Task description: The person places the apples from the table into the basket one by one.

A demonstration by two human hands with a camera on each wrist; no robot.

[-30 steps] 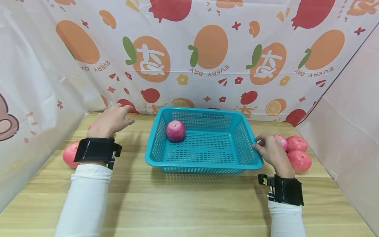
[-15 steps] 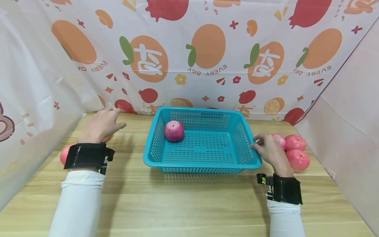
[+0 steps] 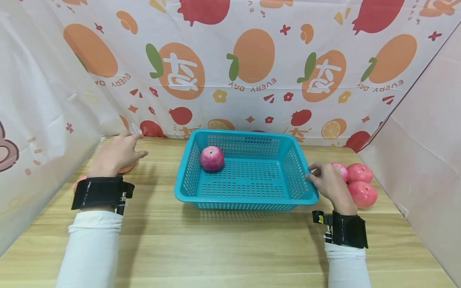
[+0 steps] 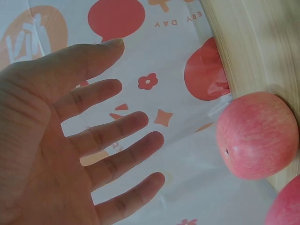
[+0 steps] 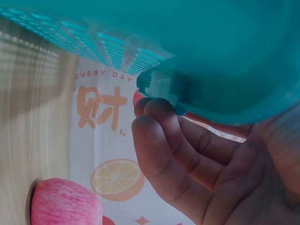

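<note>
At mid-frame, the teal basket [image 3: 252, 176] should be light and springy, best held by its rim [image 3: 245, 201], which the right hand [image 3: 329, 184] pinches at right, while the left hand [image 3: 116, 154], fingers spread at left, hovers near a pink fruit [image 4: 258, 136], probably firm, smooth and best cupped.

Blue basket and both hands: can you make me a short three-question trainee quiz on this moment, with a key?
1. Which hand holds the blue basket?
2. True or false: the left hand holds nothing.
3. In the head view, the pink fruit inside the basket lies nearest its: A) left end, B) right end, C) centre.

Key:
1. The right hand.
2. True: it is spread, with nothing in its grasp.
3. A.
</note>
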